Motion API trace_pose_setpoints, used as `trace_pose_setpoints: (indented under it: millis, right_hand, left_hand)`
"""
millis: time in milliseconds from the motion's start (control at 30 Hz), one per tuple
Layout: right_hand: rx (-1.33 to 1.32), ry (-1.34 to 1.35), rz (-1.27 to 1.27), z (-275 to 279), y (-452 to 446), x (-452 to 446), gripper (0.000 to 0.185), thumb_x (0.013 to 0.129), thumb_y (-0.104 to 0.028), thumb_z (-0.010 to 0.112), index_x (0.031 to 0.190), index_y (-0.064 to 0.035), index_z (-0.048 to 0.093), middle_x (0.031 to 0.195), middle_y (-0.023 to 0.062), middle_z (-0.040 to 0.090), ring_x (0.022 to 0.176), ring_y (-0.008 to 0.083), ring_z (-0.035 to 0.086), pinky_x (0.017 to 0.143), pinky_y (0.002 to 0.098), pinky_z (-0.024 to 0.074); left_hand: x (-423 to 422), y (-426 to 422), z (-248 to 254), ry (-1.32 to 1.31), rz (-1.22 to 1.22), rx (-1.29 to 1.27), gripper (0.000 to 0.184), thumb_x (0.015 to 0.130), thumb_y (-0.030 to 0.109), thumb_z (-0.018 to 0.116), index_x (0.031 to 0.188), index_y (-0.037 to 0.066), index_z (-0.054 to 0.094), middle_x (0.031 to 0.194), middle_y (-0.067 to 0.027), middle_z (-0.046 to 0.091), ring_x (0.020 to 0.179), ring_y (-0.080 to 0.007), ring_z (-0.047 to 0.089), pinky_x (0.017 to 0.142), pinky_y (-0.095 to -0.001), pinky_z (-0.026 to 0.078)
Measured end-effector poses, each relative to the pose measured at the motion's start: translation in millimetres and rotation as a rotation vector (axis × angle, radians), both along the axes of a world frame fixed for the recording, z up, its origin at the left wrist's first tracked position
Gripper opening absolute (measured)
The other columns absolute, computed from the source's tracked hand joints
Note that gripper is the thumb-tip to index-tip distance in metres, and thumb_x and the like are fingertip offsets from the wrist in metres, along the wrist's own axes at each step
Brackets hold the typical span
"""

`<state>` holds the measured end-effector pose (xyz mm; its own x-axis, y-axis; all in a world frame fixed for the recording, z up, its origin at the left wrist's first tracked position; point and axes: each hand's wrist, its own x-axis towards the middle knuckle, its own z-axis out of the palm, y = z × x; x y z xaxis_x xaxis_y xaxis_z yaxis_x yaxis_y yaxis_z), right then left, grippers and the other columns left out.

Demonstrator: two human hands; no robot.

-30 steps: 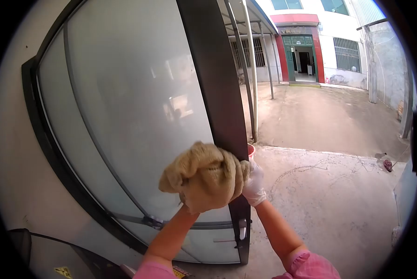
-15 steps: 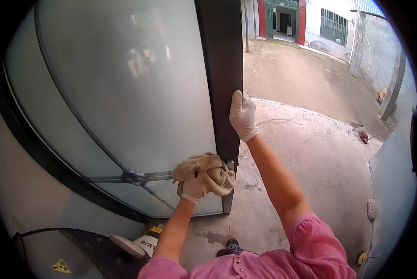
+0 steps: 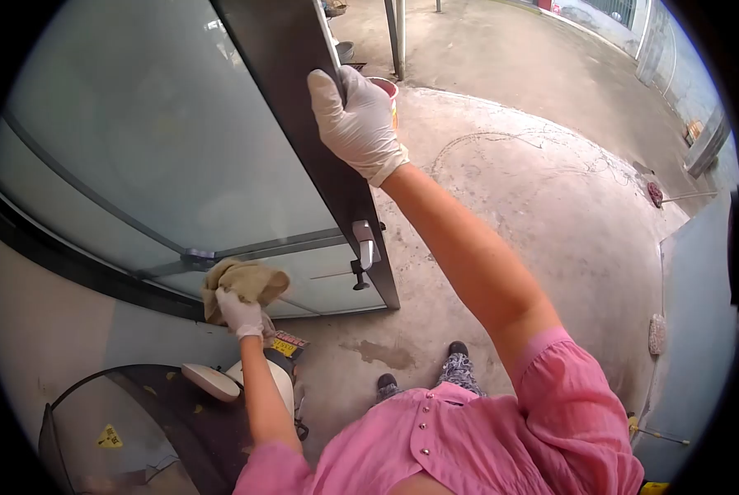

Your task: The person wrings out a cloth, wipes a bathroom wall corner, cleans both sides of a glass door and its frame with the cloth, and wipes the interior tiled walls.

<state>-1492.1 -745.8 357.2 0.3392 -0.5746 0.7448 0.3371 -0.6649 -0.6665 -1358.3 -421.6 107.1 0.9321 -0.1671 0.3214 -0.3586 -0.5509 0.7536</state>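
Note:
A glass door [image 3: 171, 140] with a dark frame stands open on the left. My right hand [image 3: 359, 124], in a white glove, is closed around the edge of the dark door frame [image 3: 291, 91], above the silver handle [image 3: 364, 241]. Lower on the left, my left hand [image 3: 242, 312], gloved too, grips a tan cloth [image 3: 252, 281] against the lower part of the glass, just under the grey crossbar [image 3: 275, 246]. Part of the cloth hangs over the fingers.
A scooter [image 3: 213, 383] with a dark cover sits at the lower left. Behind the door edge is a red-rimmed bucket [image 3: 385, 85]. A mop head [image 3: 655, 195] lies on the concrete floor [image 3: 501, 214] near the right wall, with a brush [image 3: 656, 334] closer in.
My left hand has carried the cloth from beside the handle leftward along the lower glass. My right hand stays on the frame edge, now higher up in view. The camera view has tilted down.

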Motion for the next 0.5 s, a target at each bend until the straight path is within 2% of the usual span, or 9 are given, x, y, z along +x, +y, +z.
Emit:
trace_pose_setpoints:
  millis: [33,100,133,167,233,300,367,433,500]
  right_hand:
    - [0.009,-0.006,0.075,0.2,0.1,-6.3,0.053,0.086,-0.051,0.058,0.076,0.0018,0.056,0.064,0.0231,0.057,0.066,0.0426,0.058,0.061,0.0431,0.0467]
    - [-0.104,0.023,0.179,0.4,-6.2,-31.7,0.05,0.085,-0.047,0.062,0.076,0.0015,0.055,0.064,0.0226,0.057,0.064,0.0426,0.057,0.06,0.0429,0.0466]
    - [-0.091,0.072,0.385,-2.7,-14.0,-43.5,0.048,0.085,-0.044,0.064,0.078,0.0021,0.055,0.068,0.0237,0.058,0.068,0.0426,0.058,0.062,0.0421,0.0464]
    - [-0.175,0.189,0.464,-5.9,-26.3,-58.1,0.048,0.084,-0.044,0.065,0.087,0.0031,0.059,0.078,0.0245,0.06,0.074,0.0386,0.061,0.066,0.0399,0.0483]
    - [-0.103,0.207,0.712,-44.2,-49.1,-78.3,0.049,0.085,-0.043,0.065,0.101,0.0034,0.062,0.089,0.0218,0.063,0.078,0.0302,0.064,0.069,0.0372,0.05]
    - [0.109,0.37,0.927,-109.0,-83.6,-92.8,0.051,0.087,-0.042,0.065,0.112,0.0021,0.061,0.095,0.0141,0.066,0.083,0.0208,0.064,0.074,0.0316,0.0506]
    - [0.496,0.628,1.012,-182.0,-121.2,-111.3,0.051,0.089,-0.04,0.063,0.118,0.0011,0.058,0.102,0.0086,0.066,0.096,0.0169,0.062,0.081,0.0244,0.0475]
    - [0.643,0.848,1.065,-242.9,-151.7,-145.2,0.06,0.089,-0.044,0.061,0.13,-0.0017,0.05,0.124,0.0093,0.057,0.116,0.0182,0.053,0.094,0.026,0.0418]
    - [0.946,1.07,1.09,-254.2,-166.9,-181.5,0.075,0.087,-0.049,0.062,0.142,-0.0048,0.036,0.141,0.0101,0.042,0.13,0.0209,0.04,0.103,0.0336,0.0361]
  left_hand:
    - [-6.8,14.7,-8.2,0.274,0.072,-0.327,0.064,0.067,-0.003,0.07,0.127,0.0,0.048,0.116,-0.0164,0.057,0.106,-0.0358,0.056,0.09,-0.0434,0.049]
    - [-50.5,42.5,-21.3,0.67,0.056,-0.8,0.062,0.067,-0.007,0.065,0.126,0.001,0.05,0.112,-0.0142,0.06,0.105,-0.0339,0.059,0.09,-0.0448,0.051]
    - [-99.2,35.3,-5.1,0.793,0.006,-0.888,0.057,0.069,-0.007,0.062,0.124,0.0,0.051,0.114,-0.0155,0.06,0.105,-0.0332,0.059,0.092,-0.0453,0.05]
    - [-148.6,16.1,7.7,0.907,-0.049,-0.977,0.053,0.071,-0.008,0.06,0.123,0.0,0.052,0.116,-0.0168,0.059,0.106,-0.0326,0.059,0.094,-0.0459,0.049]
    - [-220.2,-8.9,-9.2,1.012,-0.042,-0.998,0.053,0.074,-0.001,0.06,0.126,0.0,0.05,0.118,-0.0175,0.059,0.105,-0.0335,0.06,0.095,-0.0464,0.048]
    - [-275.3,-54.5,-9.9,1.27,0.035,-1.047,0.053,0.075,0.001,0.061,0.126,-0.001,0.05,0.115,-0.0172,0.06,0.105,-0.033,0.06,0.095,-0.0458,0.048]
    - [-300.4,-99.8,-12.2,1.556,0.052,-1.041,0.048,0.075,0.004,0.062,0.122,-0.004,0.052,0.112,-0.018,0.061,0.102,-0.0319,0.061,0.093,-0.0432,0.048]
    - [-305.7,-151.9,-11.4,1.669,-0.163,-1.129,0.041,0.078,0.008,0.062,0.116,-0.007,0.055,0.105,-0.0191,0.064,0.099,-0.031,0.062,0.09,-0.041,0.05]
    - [-299.9,-206.4,3.5,1.582,-0.244,-1.11,0.04,0.079,0.009,0.061,0.115,-0.008,0.055,0.102,-0.0197,0.065,0.098,-0.0304,0.062,0.09,-0.0405,0.05]
